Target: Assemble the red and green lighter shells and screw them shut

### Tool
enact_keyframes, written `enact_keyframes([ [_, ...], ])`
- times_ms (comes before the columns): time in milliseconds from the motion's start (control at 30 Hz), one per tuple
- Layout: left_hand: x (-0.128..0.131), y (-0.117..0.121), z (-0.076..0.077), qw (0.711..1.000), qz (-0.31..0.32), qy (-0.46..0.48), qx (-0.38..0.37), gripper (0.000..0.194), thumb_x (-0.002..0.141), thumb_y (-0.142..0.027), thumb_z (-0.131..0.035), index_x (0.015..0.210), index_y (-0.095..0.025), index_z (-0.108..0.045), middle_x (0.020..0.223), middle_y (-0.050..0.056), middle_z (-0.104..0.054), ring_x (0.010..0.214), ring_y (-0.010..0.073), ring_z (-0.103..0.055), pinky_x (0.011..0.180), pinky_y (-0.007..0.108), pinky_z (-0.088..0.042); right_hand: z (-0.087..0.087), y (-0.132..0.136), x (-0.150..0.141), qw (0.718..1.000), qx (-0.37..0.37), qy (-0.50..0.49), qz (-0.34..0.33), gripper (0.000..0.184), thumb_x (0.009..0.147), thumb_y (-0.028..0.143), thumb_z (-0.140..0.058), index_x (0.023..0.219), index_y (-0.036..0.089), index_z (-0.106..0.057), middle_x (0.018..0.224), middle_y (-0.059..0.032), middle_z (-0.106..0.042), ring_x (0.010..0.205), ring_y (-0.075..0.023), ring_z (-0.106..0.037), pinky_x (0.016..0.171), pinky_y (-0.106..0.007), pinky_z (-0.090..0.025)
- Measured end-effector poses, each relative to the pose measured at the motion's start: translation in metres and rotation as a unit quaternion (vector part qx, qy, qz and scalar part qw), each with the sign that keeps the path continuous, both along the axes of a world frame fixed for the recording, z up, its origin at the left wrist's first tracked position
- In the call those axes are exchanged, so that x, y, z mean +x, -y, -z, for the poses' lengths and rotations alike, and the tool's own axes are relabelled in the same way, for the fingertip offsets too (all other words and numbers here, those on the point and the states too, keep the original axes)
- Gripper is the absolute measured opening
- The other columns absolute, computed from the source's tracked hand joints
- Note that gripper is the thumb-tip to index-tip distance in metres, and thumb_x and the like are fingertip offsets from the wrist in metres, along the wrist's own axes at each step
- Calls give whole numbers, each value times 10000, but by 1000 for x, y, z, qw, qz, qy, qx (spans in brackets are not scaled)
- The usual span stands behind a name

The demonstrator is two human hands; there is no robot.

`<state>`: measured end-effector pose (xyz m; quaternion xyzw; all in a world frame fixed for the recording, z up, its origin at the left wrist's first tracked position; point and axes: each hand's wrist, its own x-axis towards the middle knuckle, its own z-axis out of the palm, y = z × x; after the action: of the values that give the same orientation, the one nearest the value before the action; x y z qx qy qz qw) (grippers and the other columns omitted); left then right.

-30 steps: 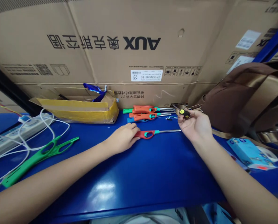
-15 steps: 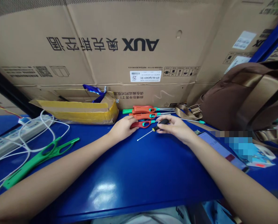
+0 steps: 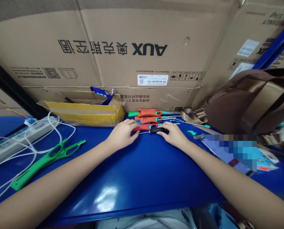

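My left hand (image 3: 123,135) is closed round the rear end of a red long-necked lighter (image 3: 146,127) lying on the blue table. The fingers of my right hand (image 3: 174,136) are on the black handle of a screwdriver (image 3: 156,130), which lies level just in front of that lighter. Its thin shaft points left to my left fingertips. Behind them lie more lighters: an orange-red one (image 3: 151,119), another orange-red one (image 3: 150,113) and a green-ended one (image 3: 133,114), with metal necks to the right. A thin rod with a teal tip (image 3: 197,125) lies right of my right hand.
At the left are an empty green lighter casing (image 3: 37,165), white cables and a power strip (image 3: 20,135). A yellow-taped box (image 3: 84,111) stands behind my left hand. To the right are a phone (image 3: 224,156), a small teal piece (image 3: 191,132) and a brown bag (image 3: 237,101).
My right hand has lowered the screwdriver to the table beside the red lighter; its shaft has turned from slanting down toward me to level. The view has shifted slightly.
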<state>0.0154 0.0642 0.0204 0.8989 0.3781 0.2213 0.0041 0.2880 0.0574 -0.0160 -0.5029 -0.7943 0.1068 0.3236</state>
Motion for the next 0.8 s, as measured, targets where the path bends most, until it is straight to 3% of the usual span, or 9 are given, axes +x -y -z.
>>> enact_keyframes([
  [233,-38,51,-17,997,-53,-63,-3,258,926,-225,-535,1129,-146,-673,1164,134,-686,1080,313,-642,981,493,-543,7,-5,-3,995,48,70,44,163,921,273,-681,1036,187,-758,1056,-116,-737,1031,-297,-671,949,-451,-535],
  [433,-77,70,-18,972,-186,-146,-12,334,936,-282,-496,1207,-139,-629,1215,149,-648,1104,329,-636,991,487,-538,5,-10,-5,989,62,116,65,186,954,297,-644,1054,172,-738,1116,-134,-738,1078,-311,-673,968,-451,-535],
  [667,-130,75,-12,900,-353,-257,-23,488,953,-380,-463,1348,-102,-527,1234,186,-609,1114,358,-623,998,444,-498,1,-14,-8,981,68,164,77,234,976,323,-601,1104,167,-719,1136,-142,-730,1089,-315,-667,951,-447,-537],
  [800,-151,85,-22,863,-419,-281,-20,587,883,-392,-542,1284,37,-518,1148,286,-614,1090,472,-624,972,509,-471,-2,-9,-5,977,75,182,84,251,964,360,-615,1101,171,-709,1130,-136,-718,1081,-317,-666,926,-449,-546],
])
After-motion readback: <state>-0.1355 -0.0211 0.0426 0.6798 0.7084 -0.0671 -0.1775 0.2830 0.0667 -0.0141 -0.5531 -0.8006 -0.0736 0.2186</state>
